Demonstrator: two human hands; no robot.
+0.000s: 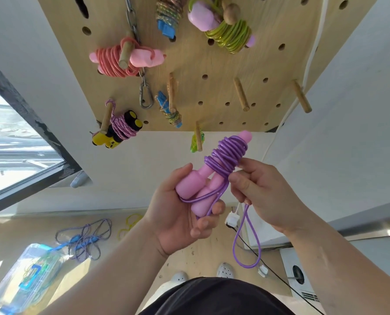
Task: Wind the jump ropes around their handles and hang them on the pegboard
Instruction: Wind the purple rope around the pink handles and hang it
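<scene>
Purple jump rope [231, 153]: held at chest height below the pegboard, most of its cord already coiled round the upper part of the two pink handles [189, 185]
Left hand [173, 214]: fingers [217, 209] curled round the handle butts, clamping the pair side by side; a firm grip here stops them splaying as turns go on
Right hand [266, 196]: thumb and fingers pinch the cord just beside the coil, where tension should be held
Loose loop [234, 244]: hangs below the right hand, not yet wound; probably the last few turns
Winding advice: lay each turn snug against its neighbour, working toward the left hand, then tuck the tail under a turn, leaving a small eye for hanging
Free wooden peg [241, 94]: bare, on the pegboard [253, 64] above; a likely spot, clear of the bundles already hung
</scene>
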